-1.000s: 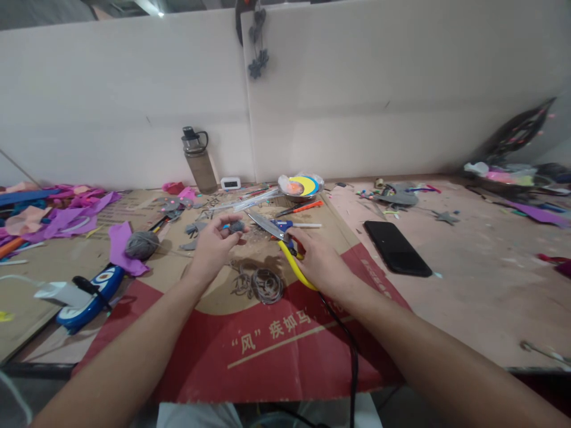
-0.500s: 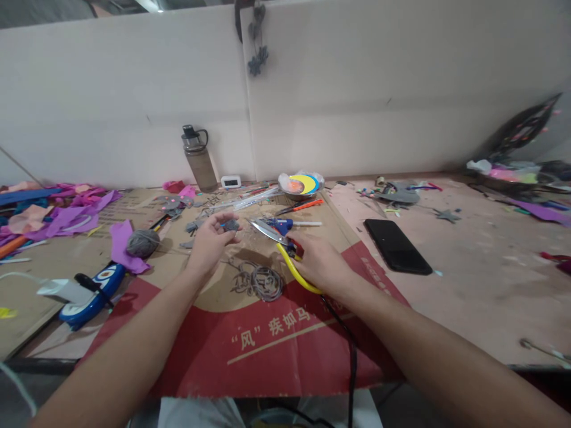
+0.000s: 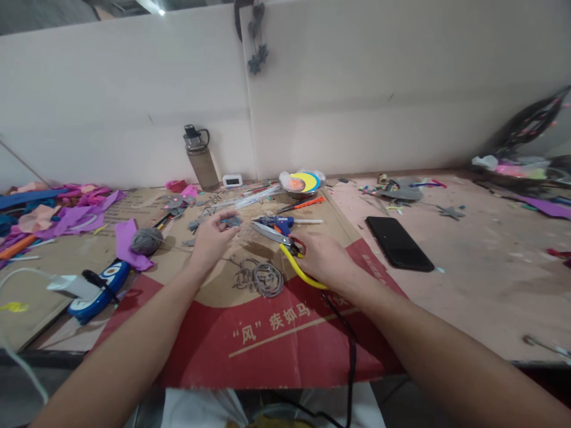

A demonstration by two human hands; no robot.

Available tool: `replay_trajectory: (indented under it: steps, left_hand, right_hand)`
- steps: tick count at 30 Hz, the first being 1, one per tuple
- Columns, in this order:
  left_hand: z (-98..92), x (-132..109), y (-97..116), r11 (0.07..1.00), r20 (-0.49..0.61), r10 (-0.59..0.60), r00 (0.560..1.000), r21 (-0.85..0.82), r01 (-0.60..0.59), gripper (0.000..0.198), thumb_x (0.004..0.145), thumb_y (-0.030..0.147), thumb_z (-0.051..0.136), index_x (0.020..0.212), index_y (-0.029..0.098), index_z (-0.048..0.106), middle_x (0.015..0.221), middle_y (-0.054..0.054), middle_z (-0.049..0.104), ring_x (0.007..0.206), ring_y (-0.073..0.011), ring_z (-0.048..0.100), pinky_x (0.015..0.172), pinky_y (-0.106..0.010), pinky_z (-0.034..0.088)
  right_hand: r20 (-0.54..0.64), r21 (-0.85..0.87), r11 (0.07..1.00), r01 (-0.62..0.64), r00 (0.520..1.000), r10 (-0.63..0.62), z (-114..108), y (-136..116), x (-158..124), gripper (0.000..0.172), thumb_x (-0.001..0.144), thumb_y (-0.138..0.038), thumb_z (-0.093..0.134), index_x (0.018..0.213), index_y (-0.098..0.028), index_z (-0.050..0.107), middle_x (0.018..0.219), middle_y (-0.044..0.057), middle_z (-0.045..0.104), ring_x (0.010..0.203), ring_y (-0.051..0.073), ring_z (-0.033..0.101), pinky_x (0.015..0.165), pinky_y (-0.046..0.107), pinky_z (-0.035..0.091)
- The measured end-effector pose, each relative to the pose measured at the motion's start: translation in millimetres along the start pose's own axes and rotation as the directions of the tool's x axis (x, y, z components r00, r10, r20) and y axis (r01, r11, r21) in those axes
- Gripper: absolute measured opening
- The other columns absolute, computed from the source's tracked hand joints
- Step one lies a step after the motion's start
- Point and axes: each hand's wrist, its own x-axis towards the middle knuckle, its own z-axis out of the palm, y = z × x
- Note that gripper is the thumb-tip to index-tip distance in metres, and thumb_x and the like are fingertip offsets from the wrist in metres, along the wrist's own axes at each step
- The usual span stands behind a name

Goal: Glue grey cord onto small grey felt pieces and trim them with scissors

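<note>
My right hand [image 3: 325, 257] is closed around the yellow handles of a pair of scissors [image 3: 268, 233], whose blades point left toward my other hand. Between the thumb and fingers of my left hand [image 3: 213, 235] is a small grey piece [image 3: 233, 222], too small to make out exactly. Below and between the hands lies a loose coil of grey yarn [image 3: 268, 280] on the cardboard. A blue glue gun [image 3: 280, 224] with a white glue stick rests just behind the scissors, partly hidden by them.
A phone [image 3: 398, 244] lies to the right. On the left are a grey yarn ball [image 3: 147, 241], purple fabric scraps [image 3: 80, 220] and a blue power strip [image 3: 100, 294]. A bottle [image 3: 203, 163], a small clock [image 3: 232, 181] and a bowl [image 3: 303, 185] stand along the back wall.
The view has shifted slightly. The scissor blades look closer together than before. Both hands keep their holds and stay nearly in place.
</note>
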Motion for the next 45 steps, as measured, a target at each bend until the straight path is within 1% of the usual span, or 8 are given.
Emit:
replay_trajectory:
  steps: [9,16,21,28,35,40,42,45]
  left_hand:
    - [-7.7,3.2,1.2,0.859,0.005,0.277,0.961,0.447,-0.25,0.041,0.07,0.019,0.07,0.112,0.019,0.067,0.101,-0.007,0.07,0.078,-0.0172,0.063,0.077,-0.031,0.049]
    - [-13.8,6.3,0.7,0.812,0.025,0.347,0.938,0.493,-0.313,0.039,0.07,0.026,0.074,0.107,0.021,0.067,0.107,-0.008,0.07,0.085,-0.019,0.063,0.083,-0.033,0.047]
    - [-18.5,11.1,-5.5,0.874,-0.063,0.324,0.944,0.403,-0.273,0.04,0.062,0.029,0.08,0.1,0.02,0.07,0.094,-0.007,0.071,0.075,-0.0174,0.06,0.074,-0.03,0.046]
    - [-17.5,13.4,1.0,0.936,-0.142,0.271,0.952,0.269,-0.226,0.041,0.059,0.029,0.081,0.096,0.016,0.068,0.095,-0.008,0.071,0.074,-0.015,0.06,0.073,-0.029,0.047]
    - [1.3,27.8,24.2,0.968,-0.094,-0.049,0.994,-0.248,0.024,0.038,0.069,0.05,0.072,0.08,0.015,0.062,0.073,-0.004,0.067,0.052,-0.0076,0.053,0.05,-0.02,0.04]
    - [17.6,24.4,24.0,0.923,-0.068,-0.065,0.996,-0.384,0.034,0.037,0.069,0.049,0.074,0.077,0.016,0.058,0.067,0.0,0.063,0.045,-0.0042,0.046,0.046,-0.018,0.038]
    - [19.1,19.0,18.5,0.933,-0.01,-0.018,1.0,-0.36,0.013,0.038,0.066,0.048,0.075,0.077,0.016,0.06,0.067,0.0,0.063,0.049,-0.0054,0.049,0.05,-0.019,0.041]
    - [17.5,12.0,12.2,0.97,0.155,0.071,0.985,-0.239,-0.033,0.033,0.062,0.041,0.08,0.075,0.015,0.063,0.064,0.0,0.062,0.055,-0.0088,0.054,0.057,-0.023,0.045]
  right_hand:
    - [0.046,-0.108,0.994,0.014,0.999,-0.009,5.3,-2.9,-1.1,0.032,0.083,-0.039,0.054,0.112,-0.026,0.061,0.098,0.009,0.072,0.087,0.027,0.067,0.064,0.031,0.041]
    - [0.045,-0.184,0.974,0.133,0.991,-0.126,8.6,-10.1,-5.3,0.036,0.085,-0.035,0.052,0.119,-0.023,0.058,0.1,0.011,0.07,0.092,0.027,0.066,0.071,0.033,0.045]
    - [0.099,-0.244,0.941,0.235,0.971,-0.217,5.7,-15.0,-6.3,0.031,0.084,-0.029,0.054,0.113,-0.023,0.062,0.101,0.012,0.07,0.101,0.029,0.061,0.083,0.037,0.044]
    - [0.131,-0.199,0.969,0.149,0.983,-0.125,5.6,-13.4,-4.1,0.042,0.084,-0.025,0.053,0.125,-0.022,0.057,0.109,0.012,0.069,0.103,0.027,0.062,0.084,0.035,0.046]
    - [0.317,-0.27,0.935,0.229,0.938,-0.139,-21.1,-42.7,2.8,0.037,0.075,-0.02,0.062,0.112,-0.014,0.067,0.093,0.018,0.073,0.086,0.03,0.068,0.071,0.035,0.048]
    - [-0.051,-0.056,0.986,0.16,0.985,-0.163,-32.5,-55.4,22.9,0.03,0.093,-0.033,0.045,0.101,-0.015,0.068,0.094,0.014,0.072,0.084,0.022,0.066,0.072,0.031,0.046]
    - [-0.261,0.181,0.966,0.186,0.956,-0.135,-22.5,-53.2,34.4,0.032,0.095,-0.036,0.041,0.106,-0.017,0.064,0.095,0.009,0.071,0.085,0.018,0.064,0.076,0.028,0.045]
    - [-0.364,0.47,0.857,0.211,0.931,-0.029,1.6,-45.4,48.4,0.032,0.093,-0.037,0.043,0.108,-0.015,0.061,0.101,0.008,0.068,0.09,0.015,0.061,0.082,0.027,0.046]
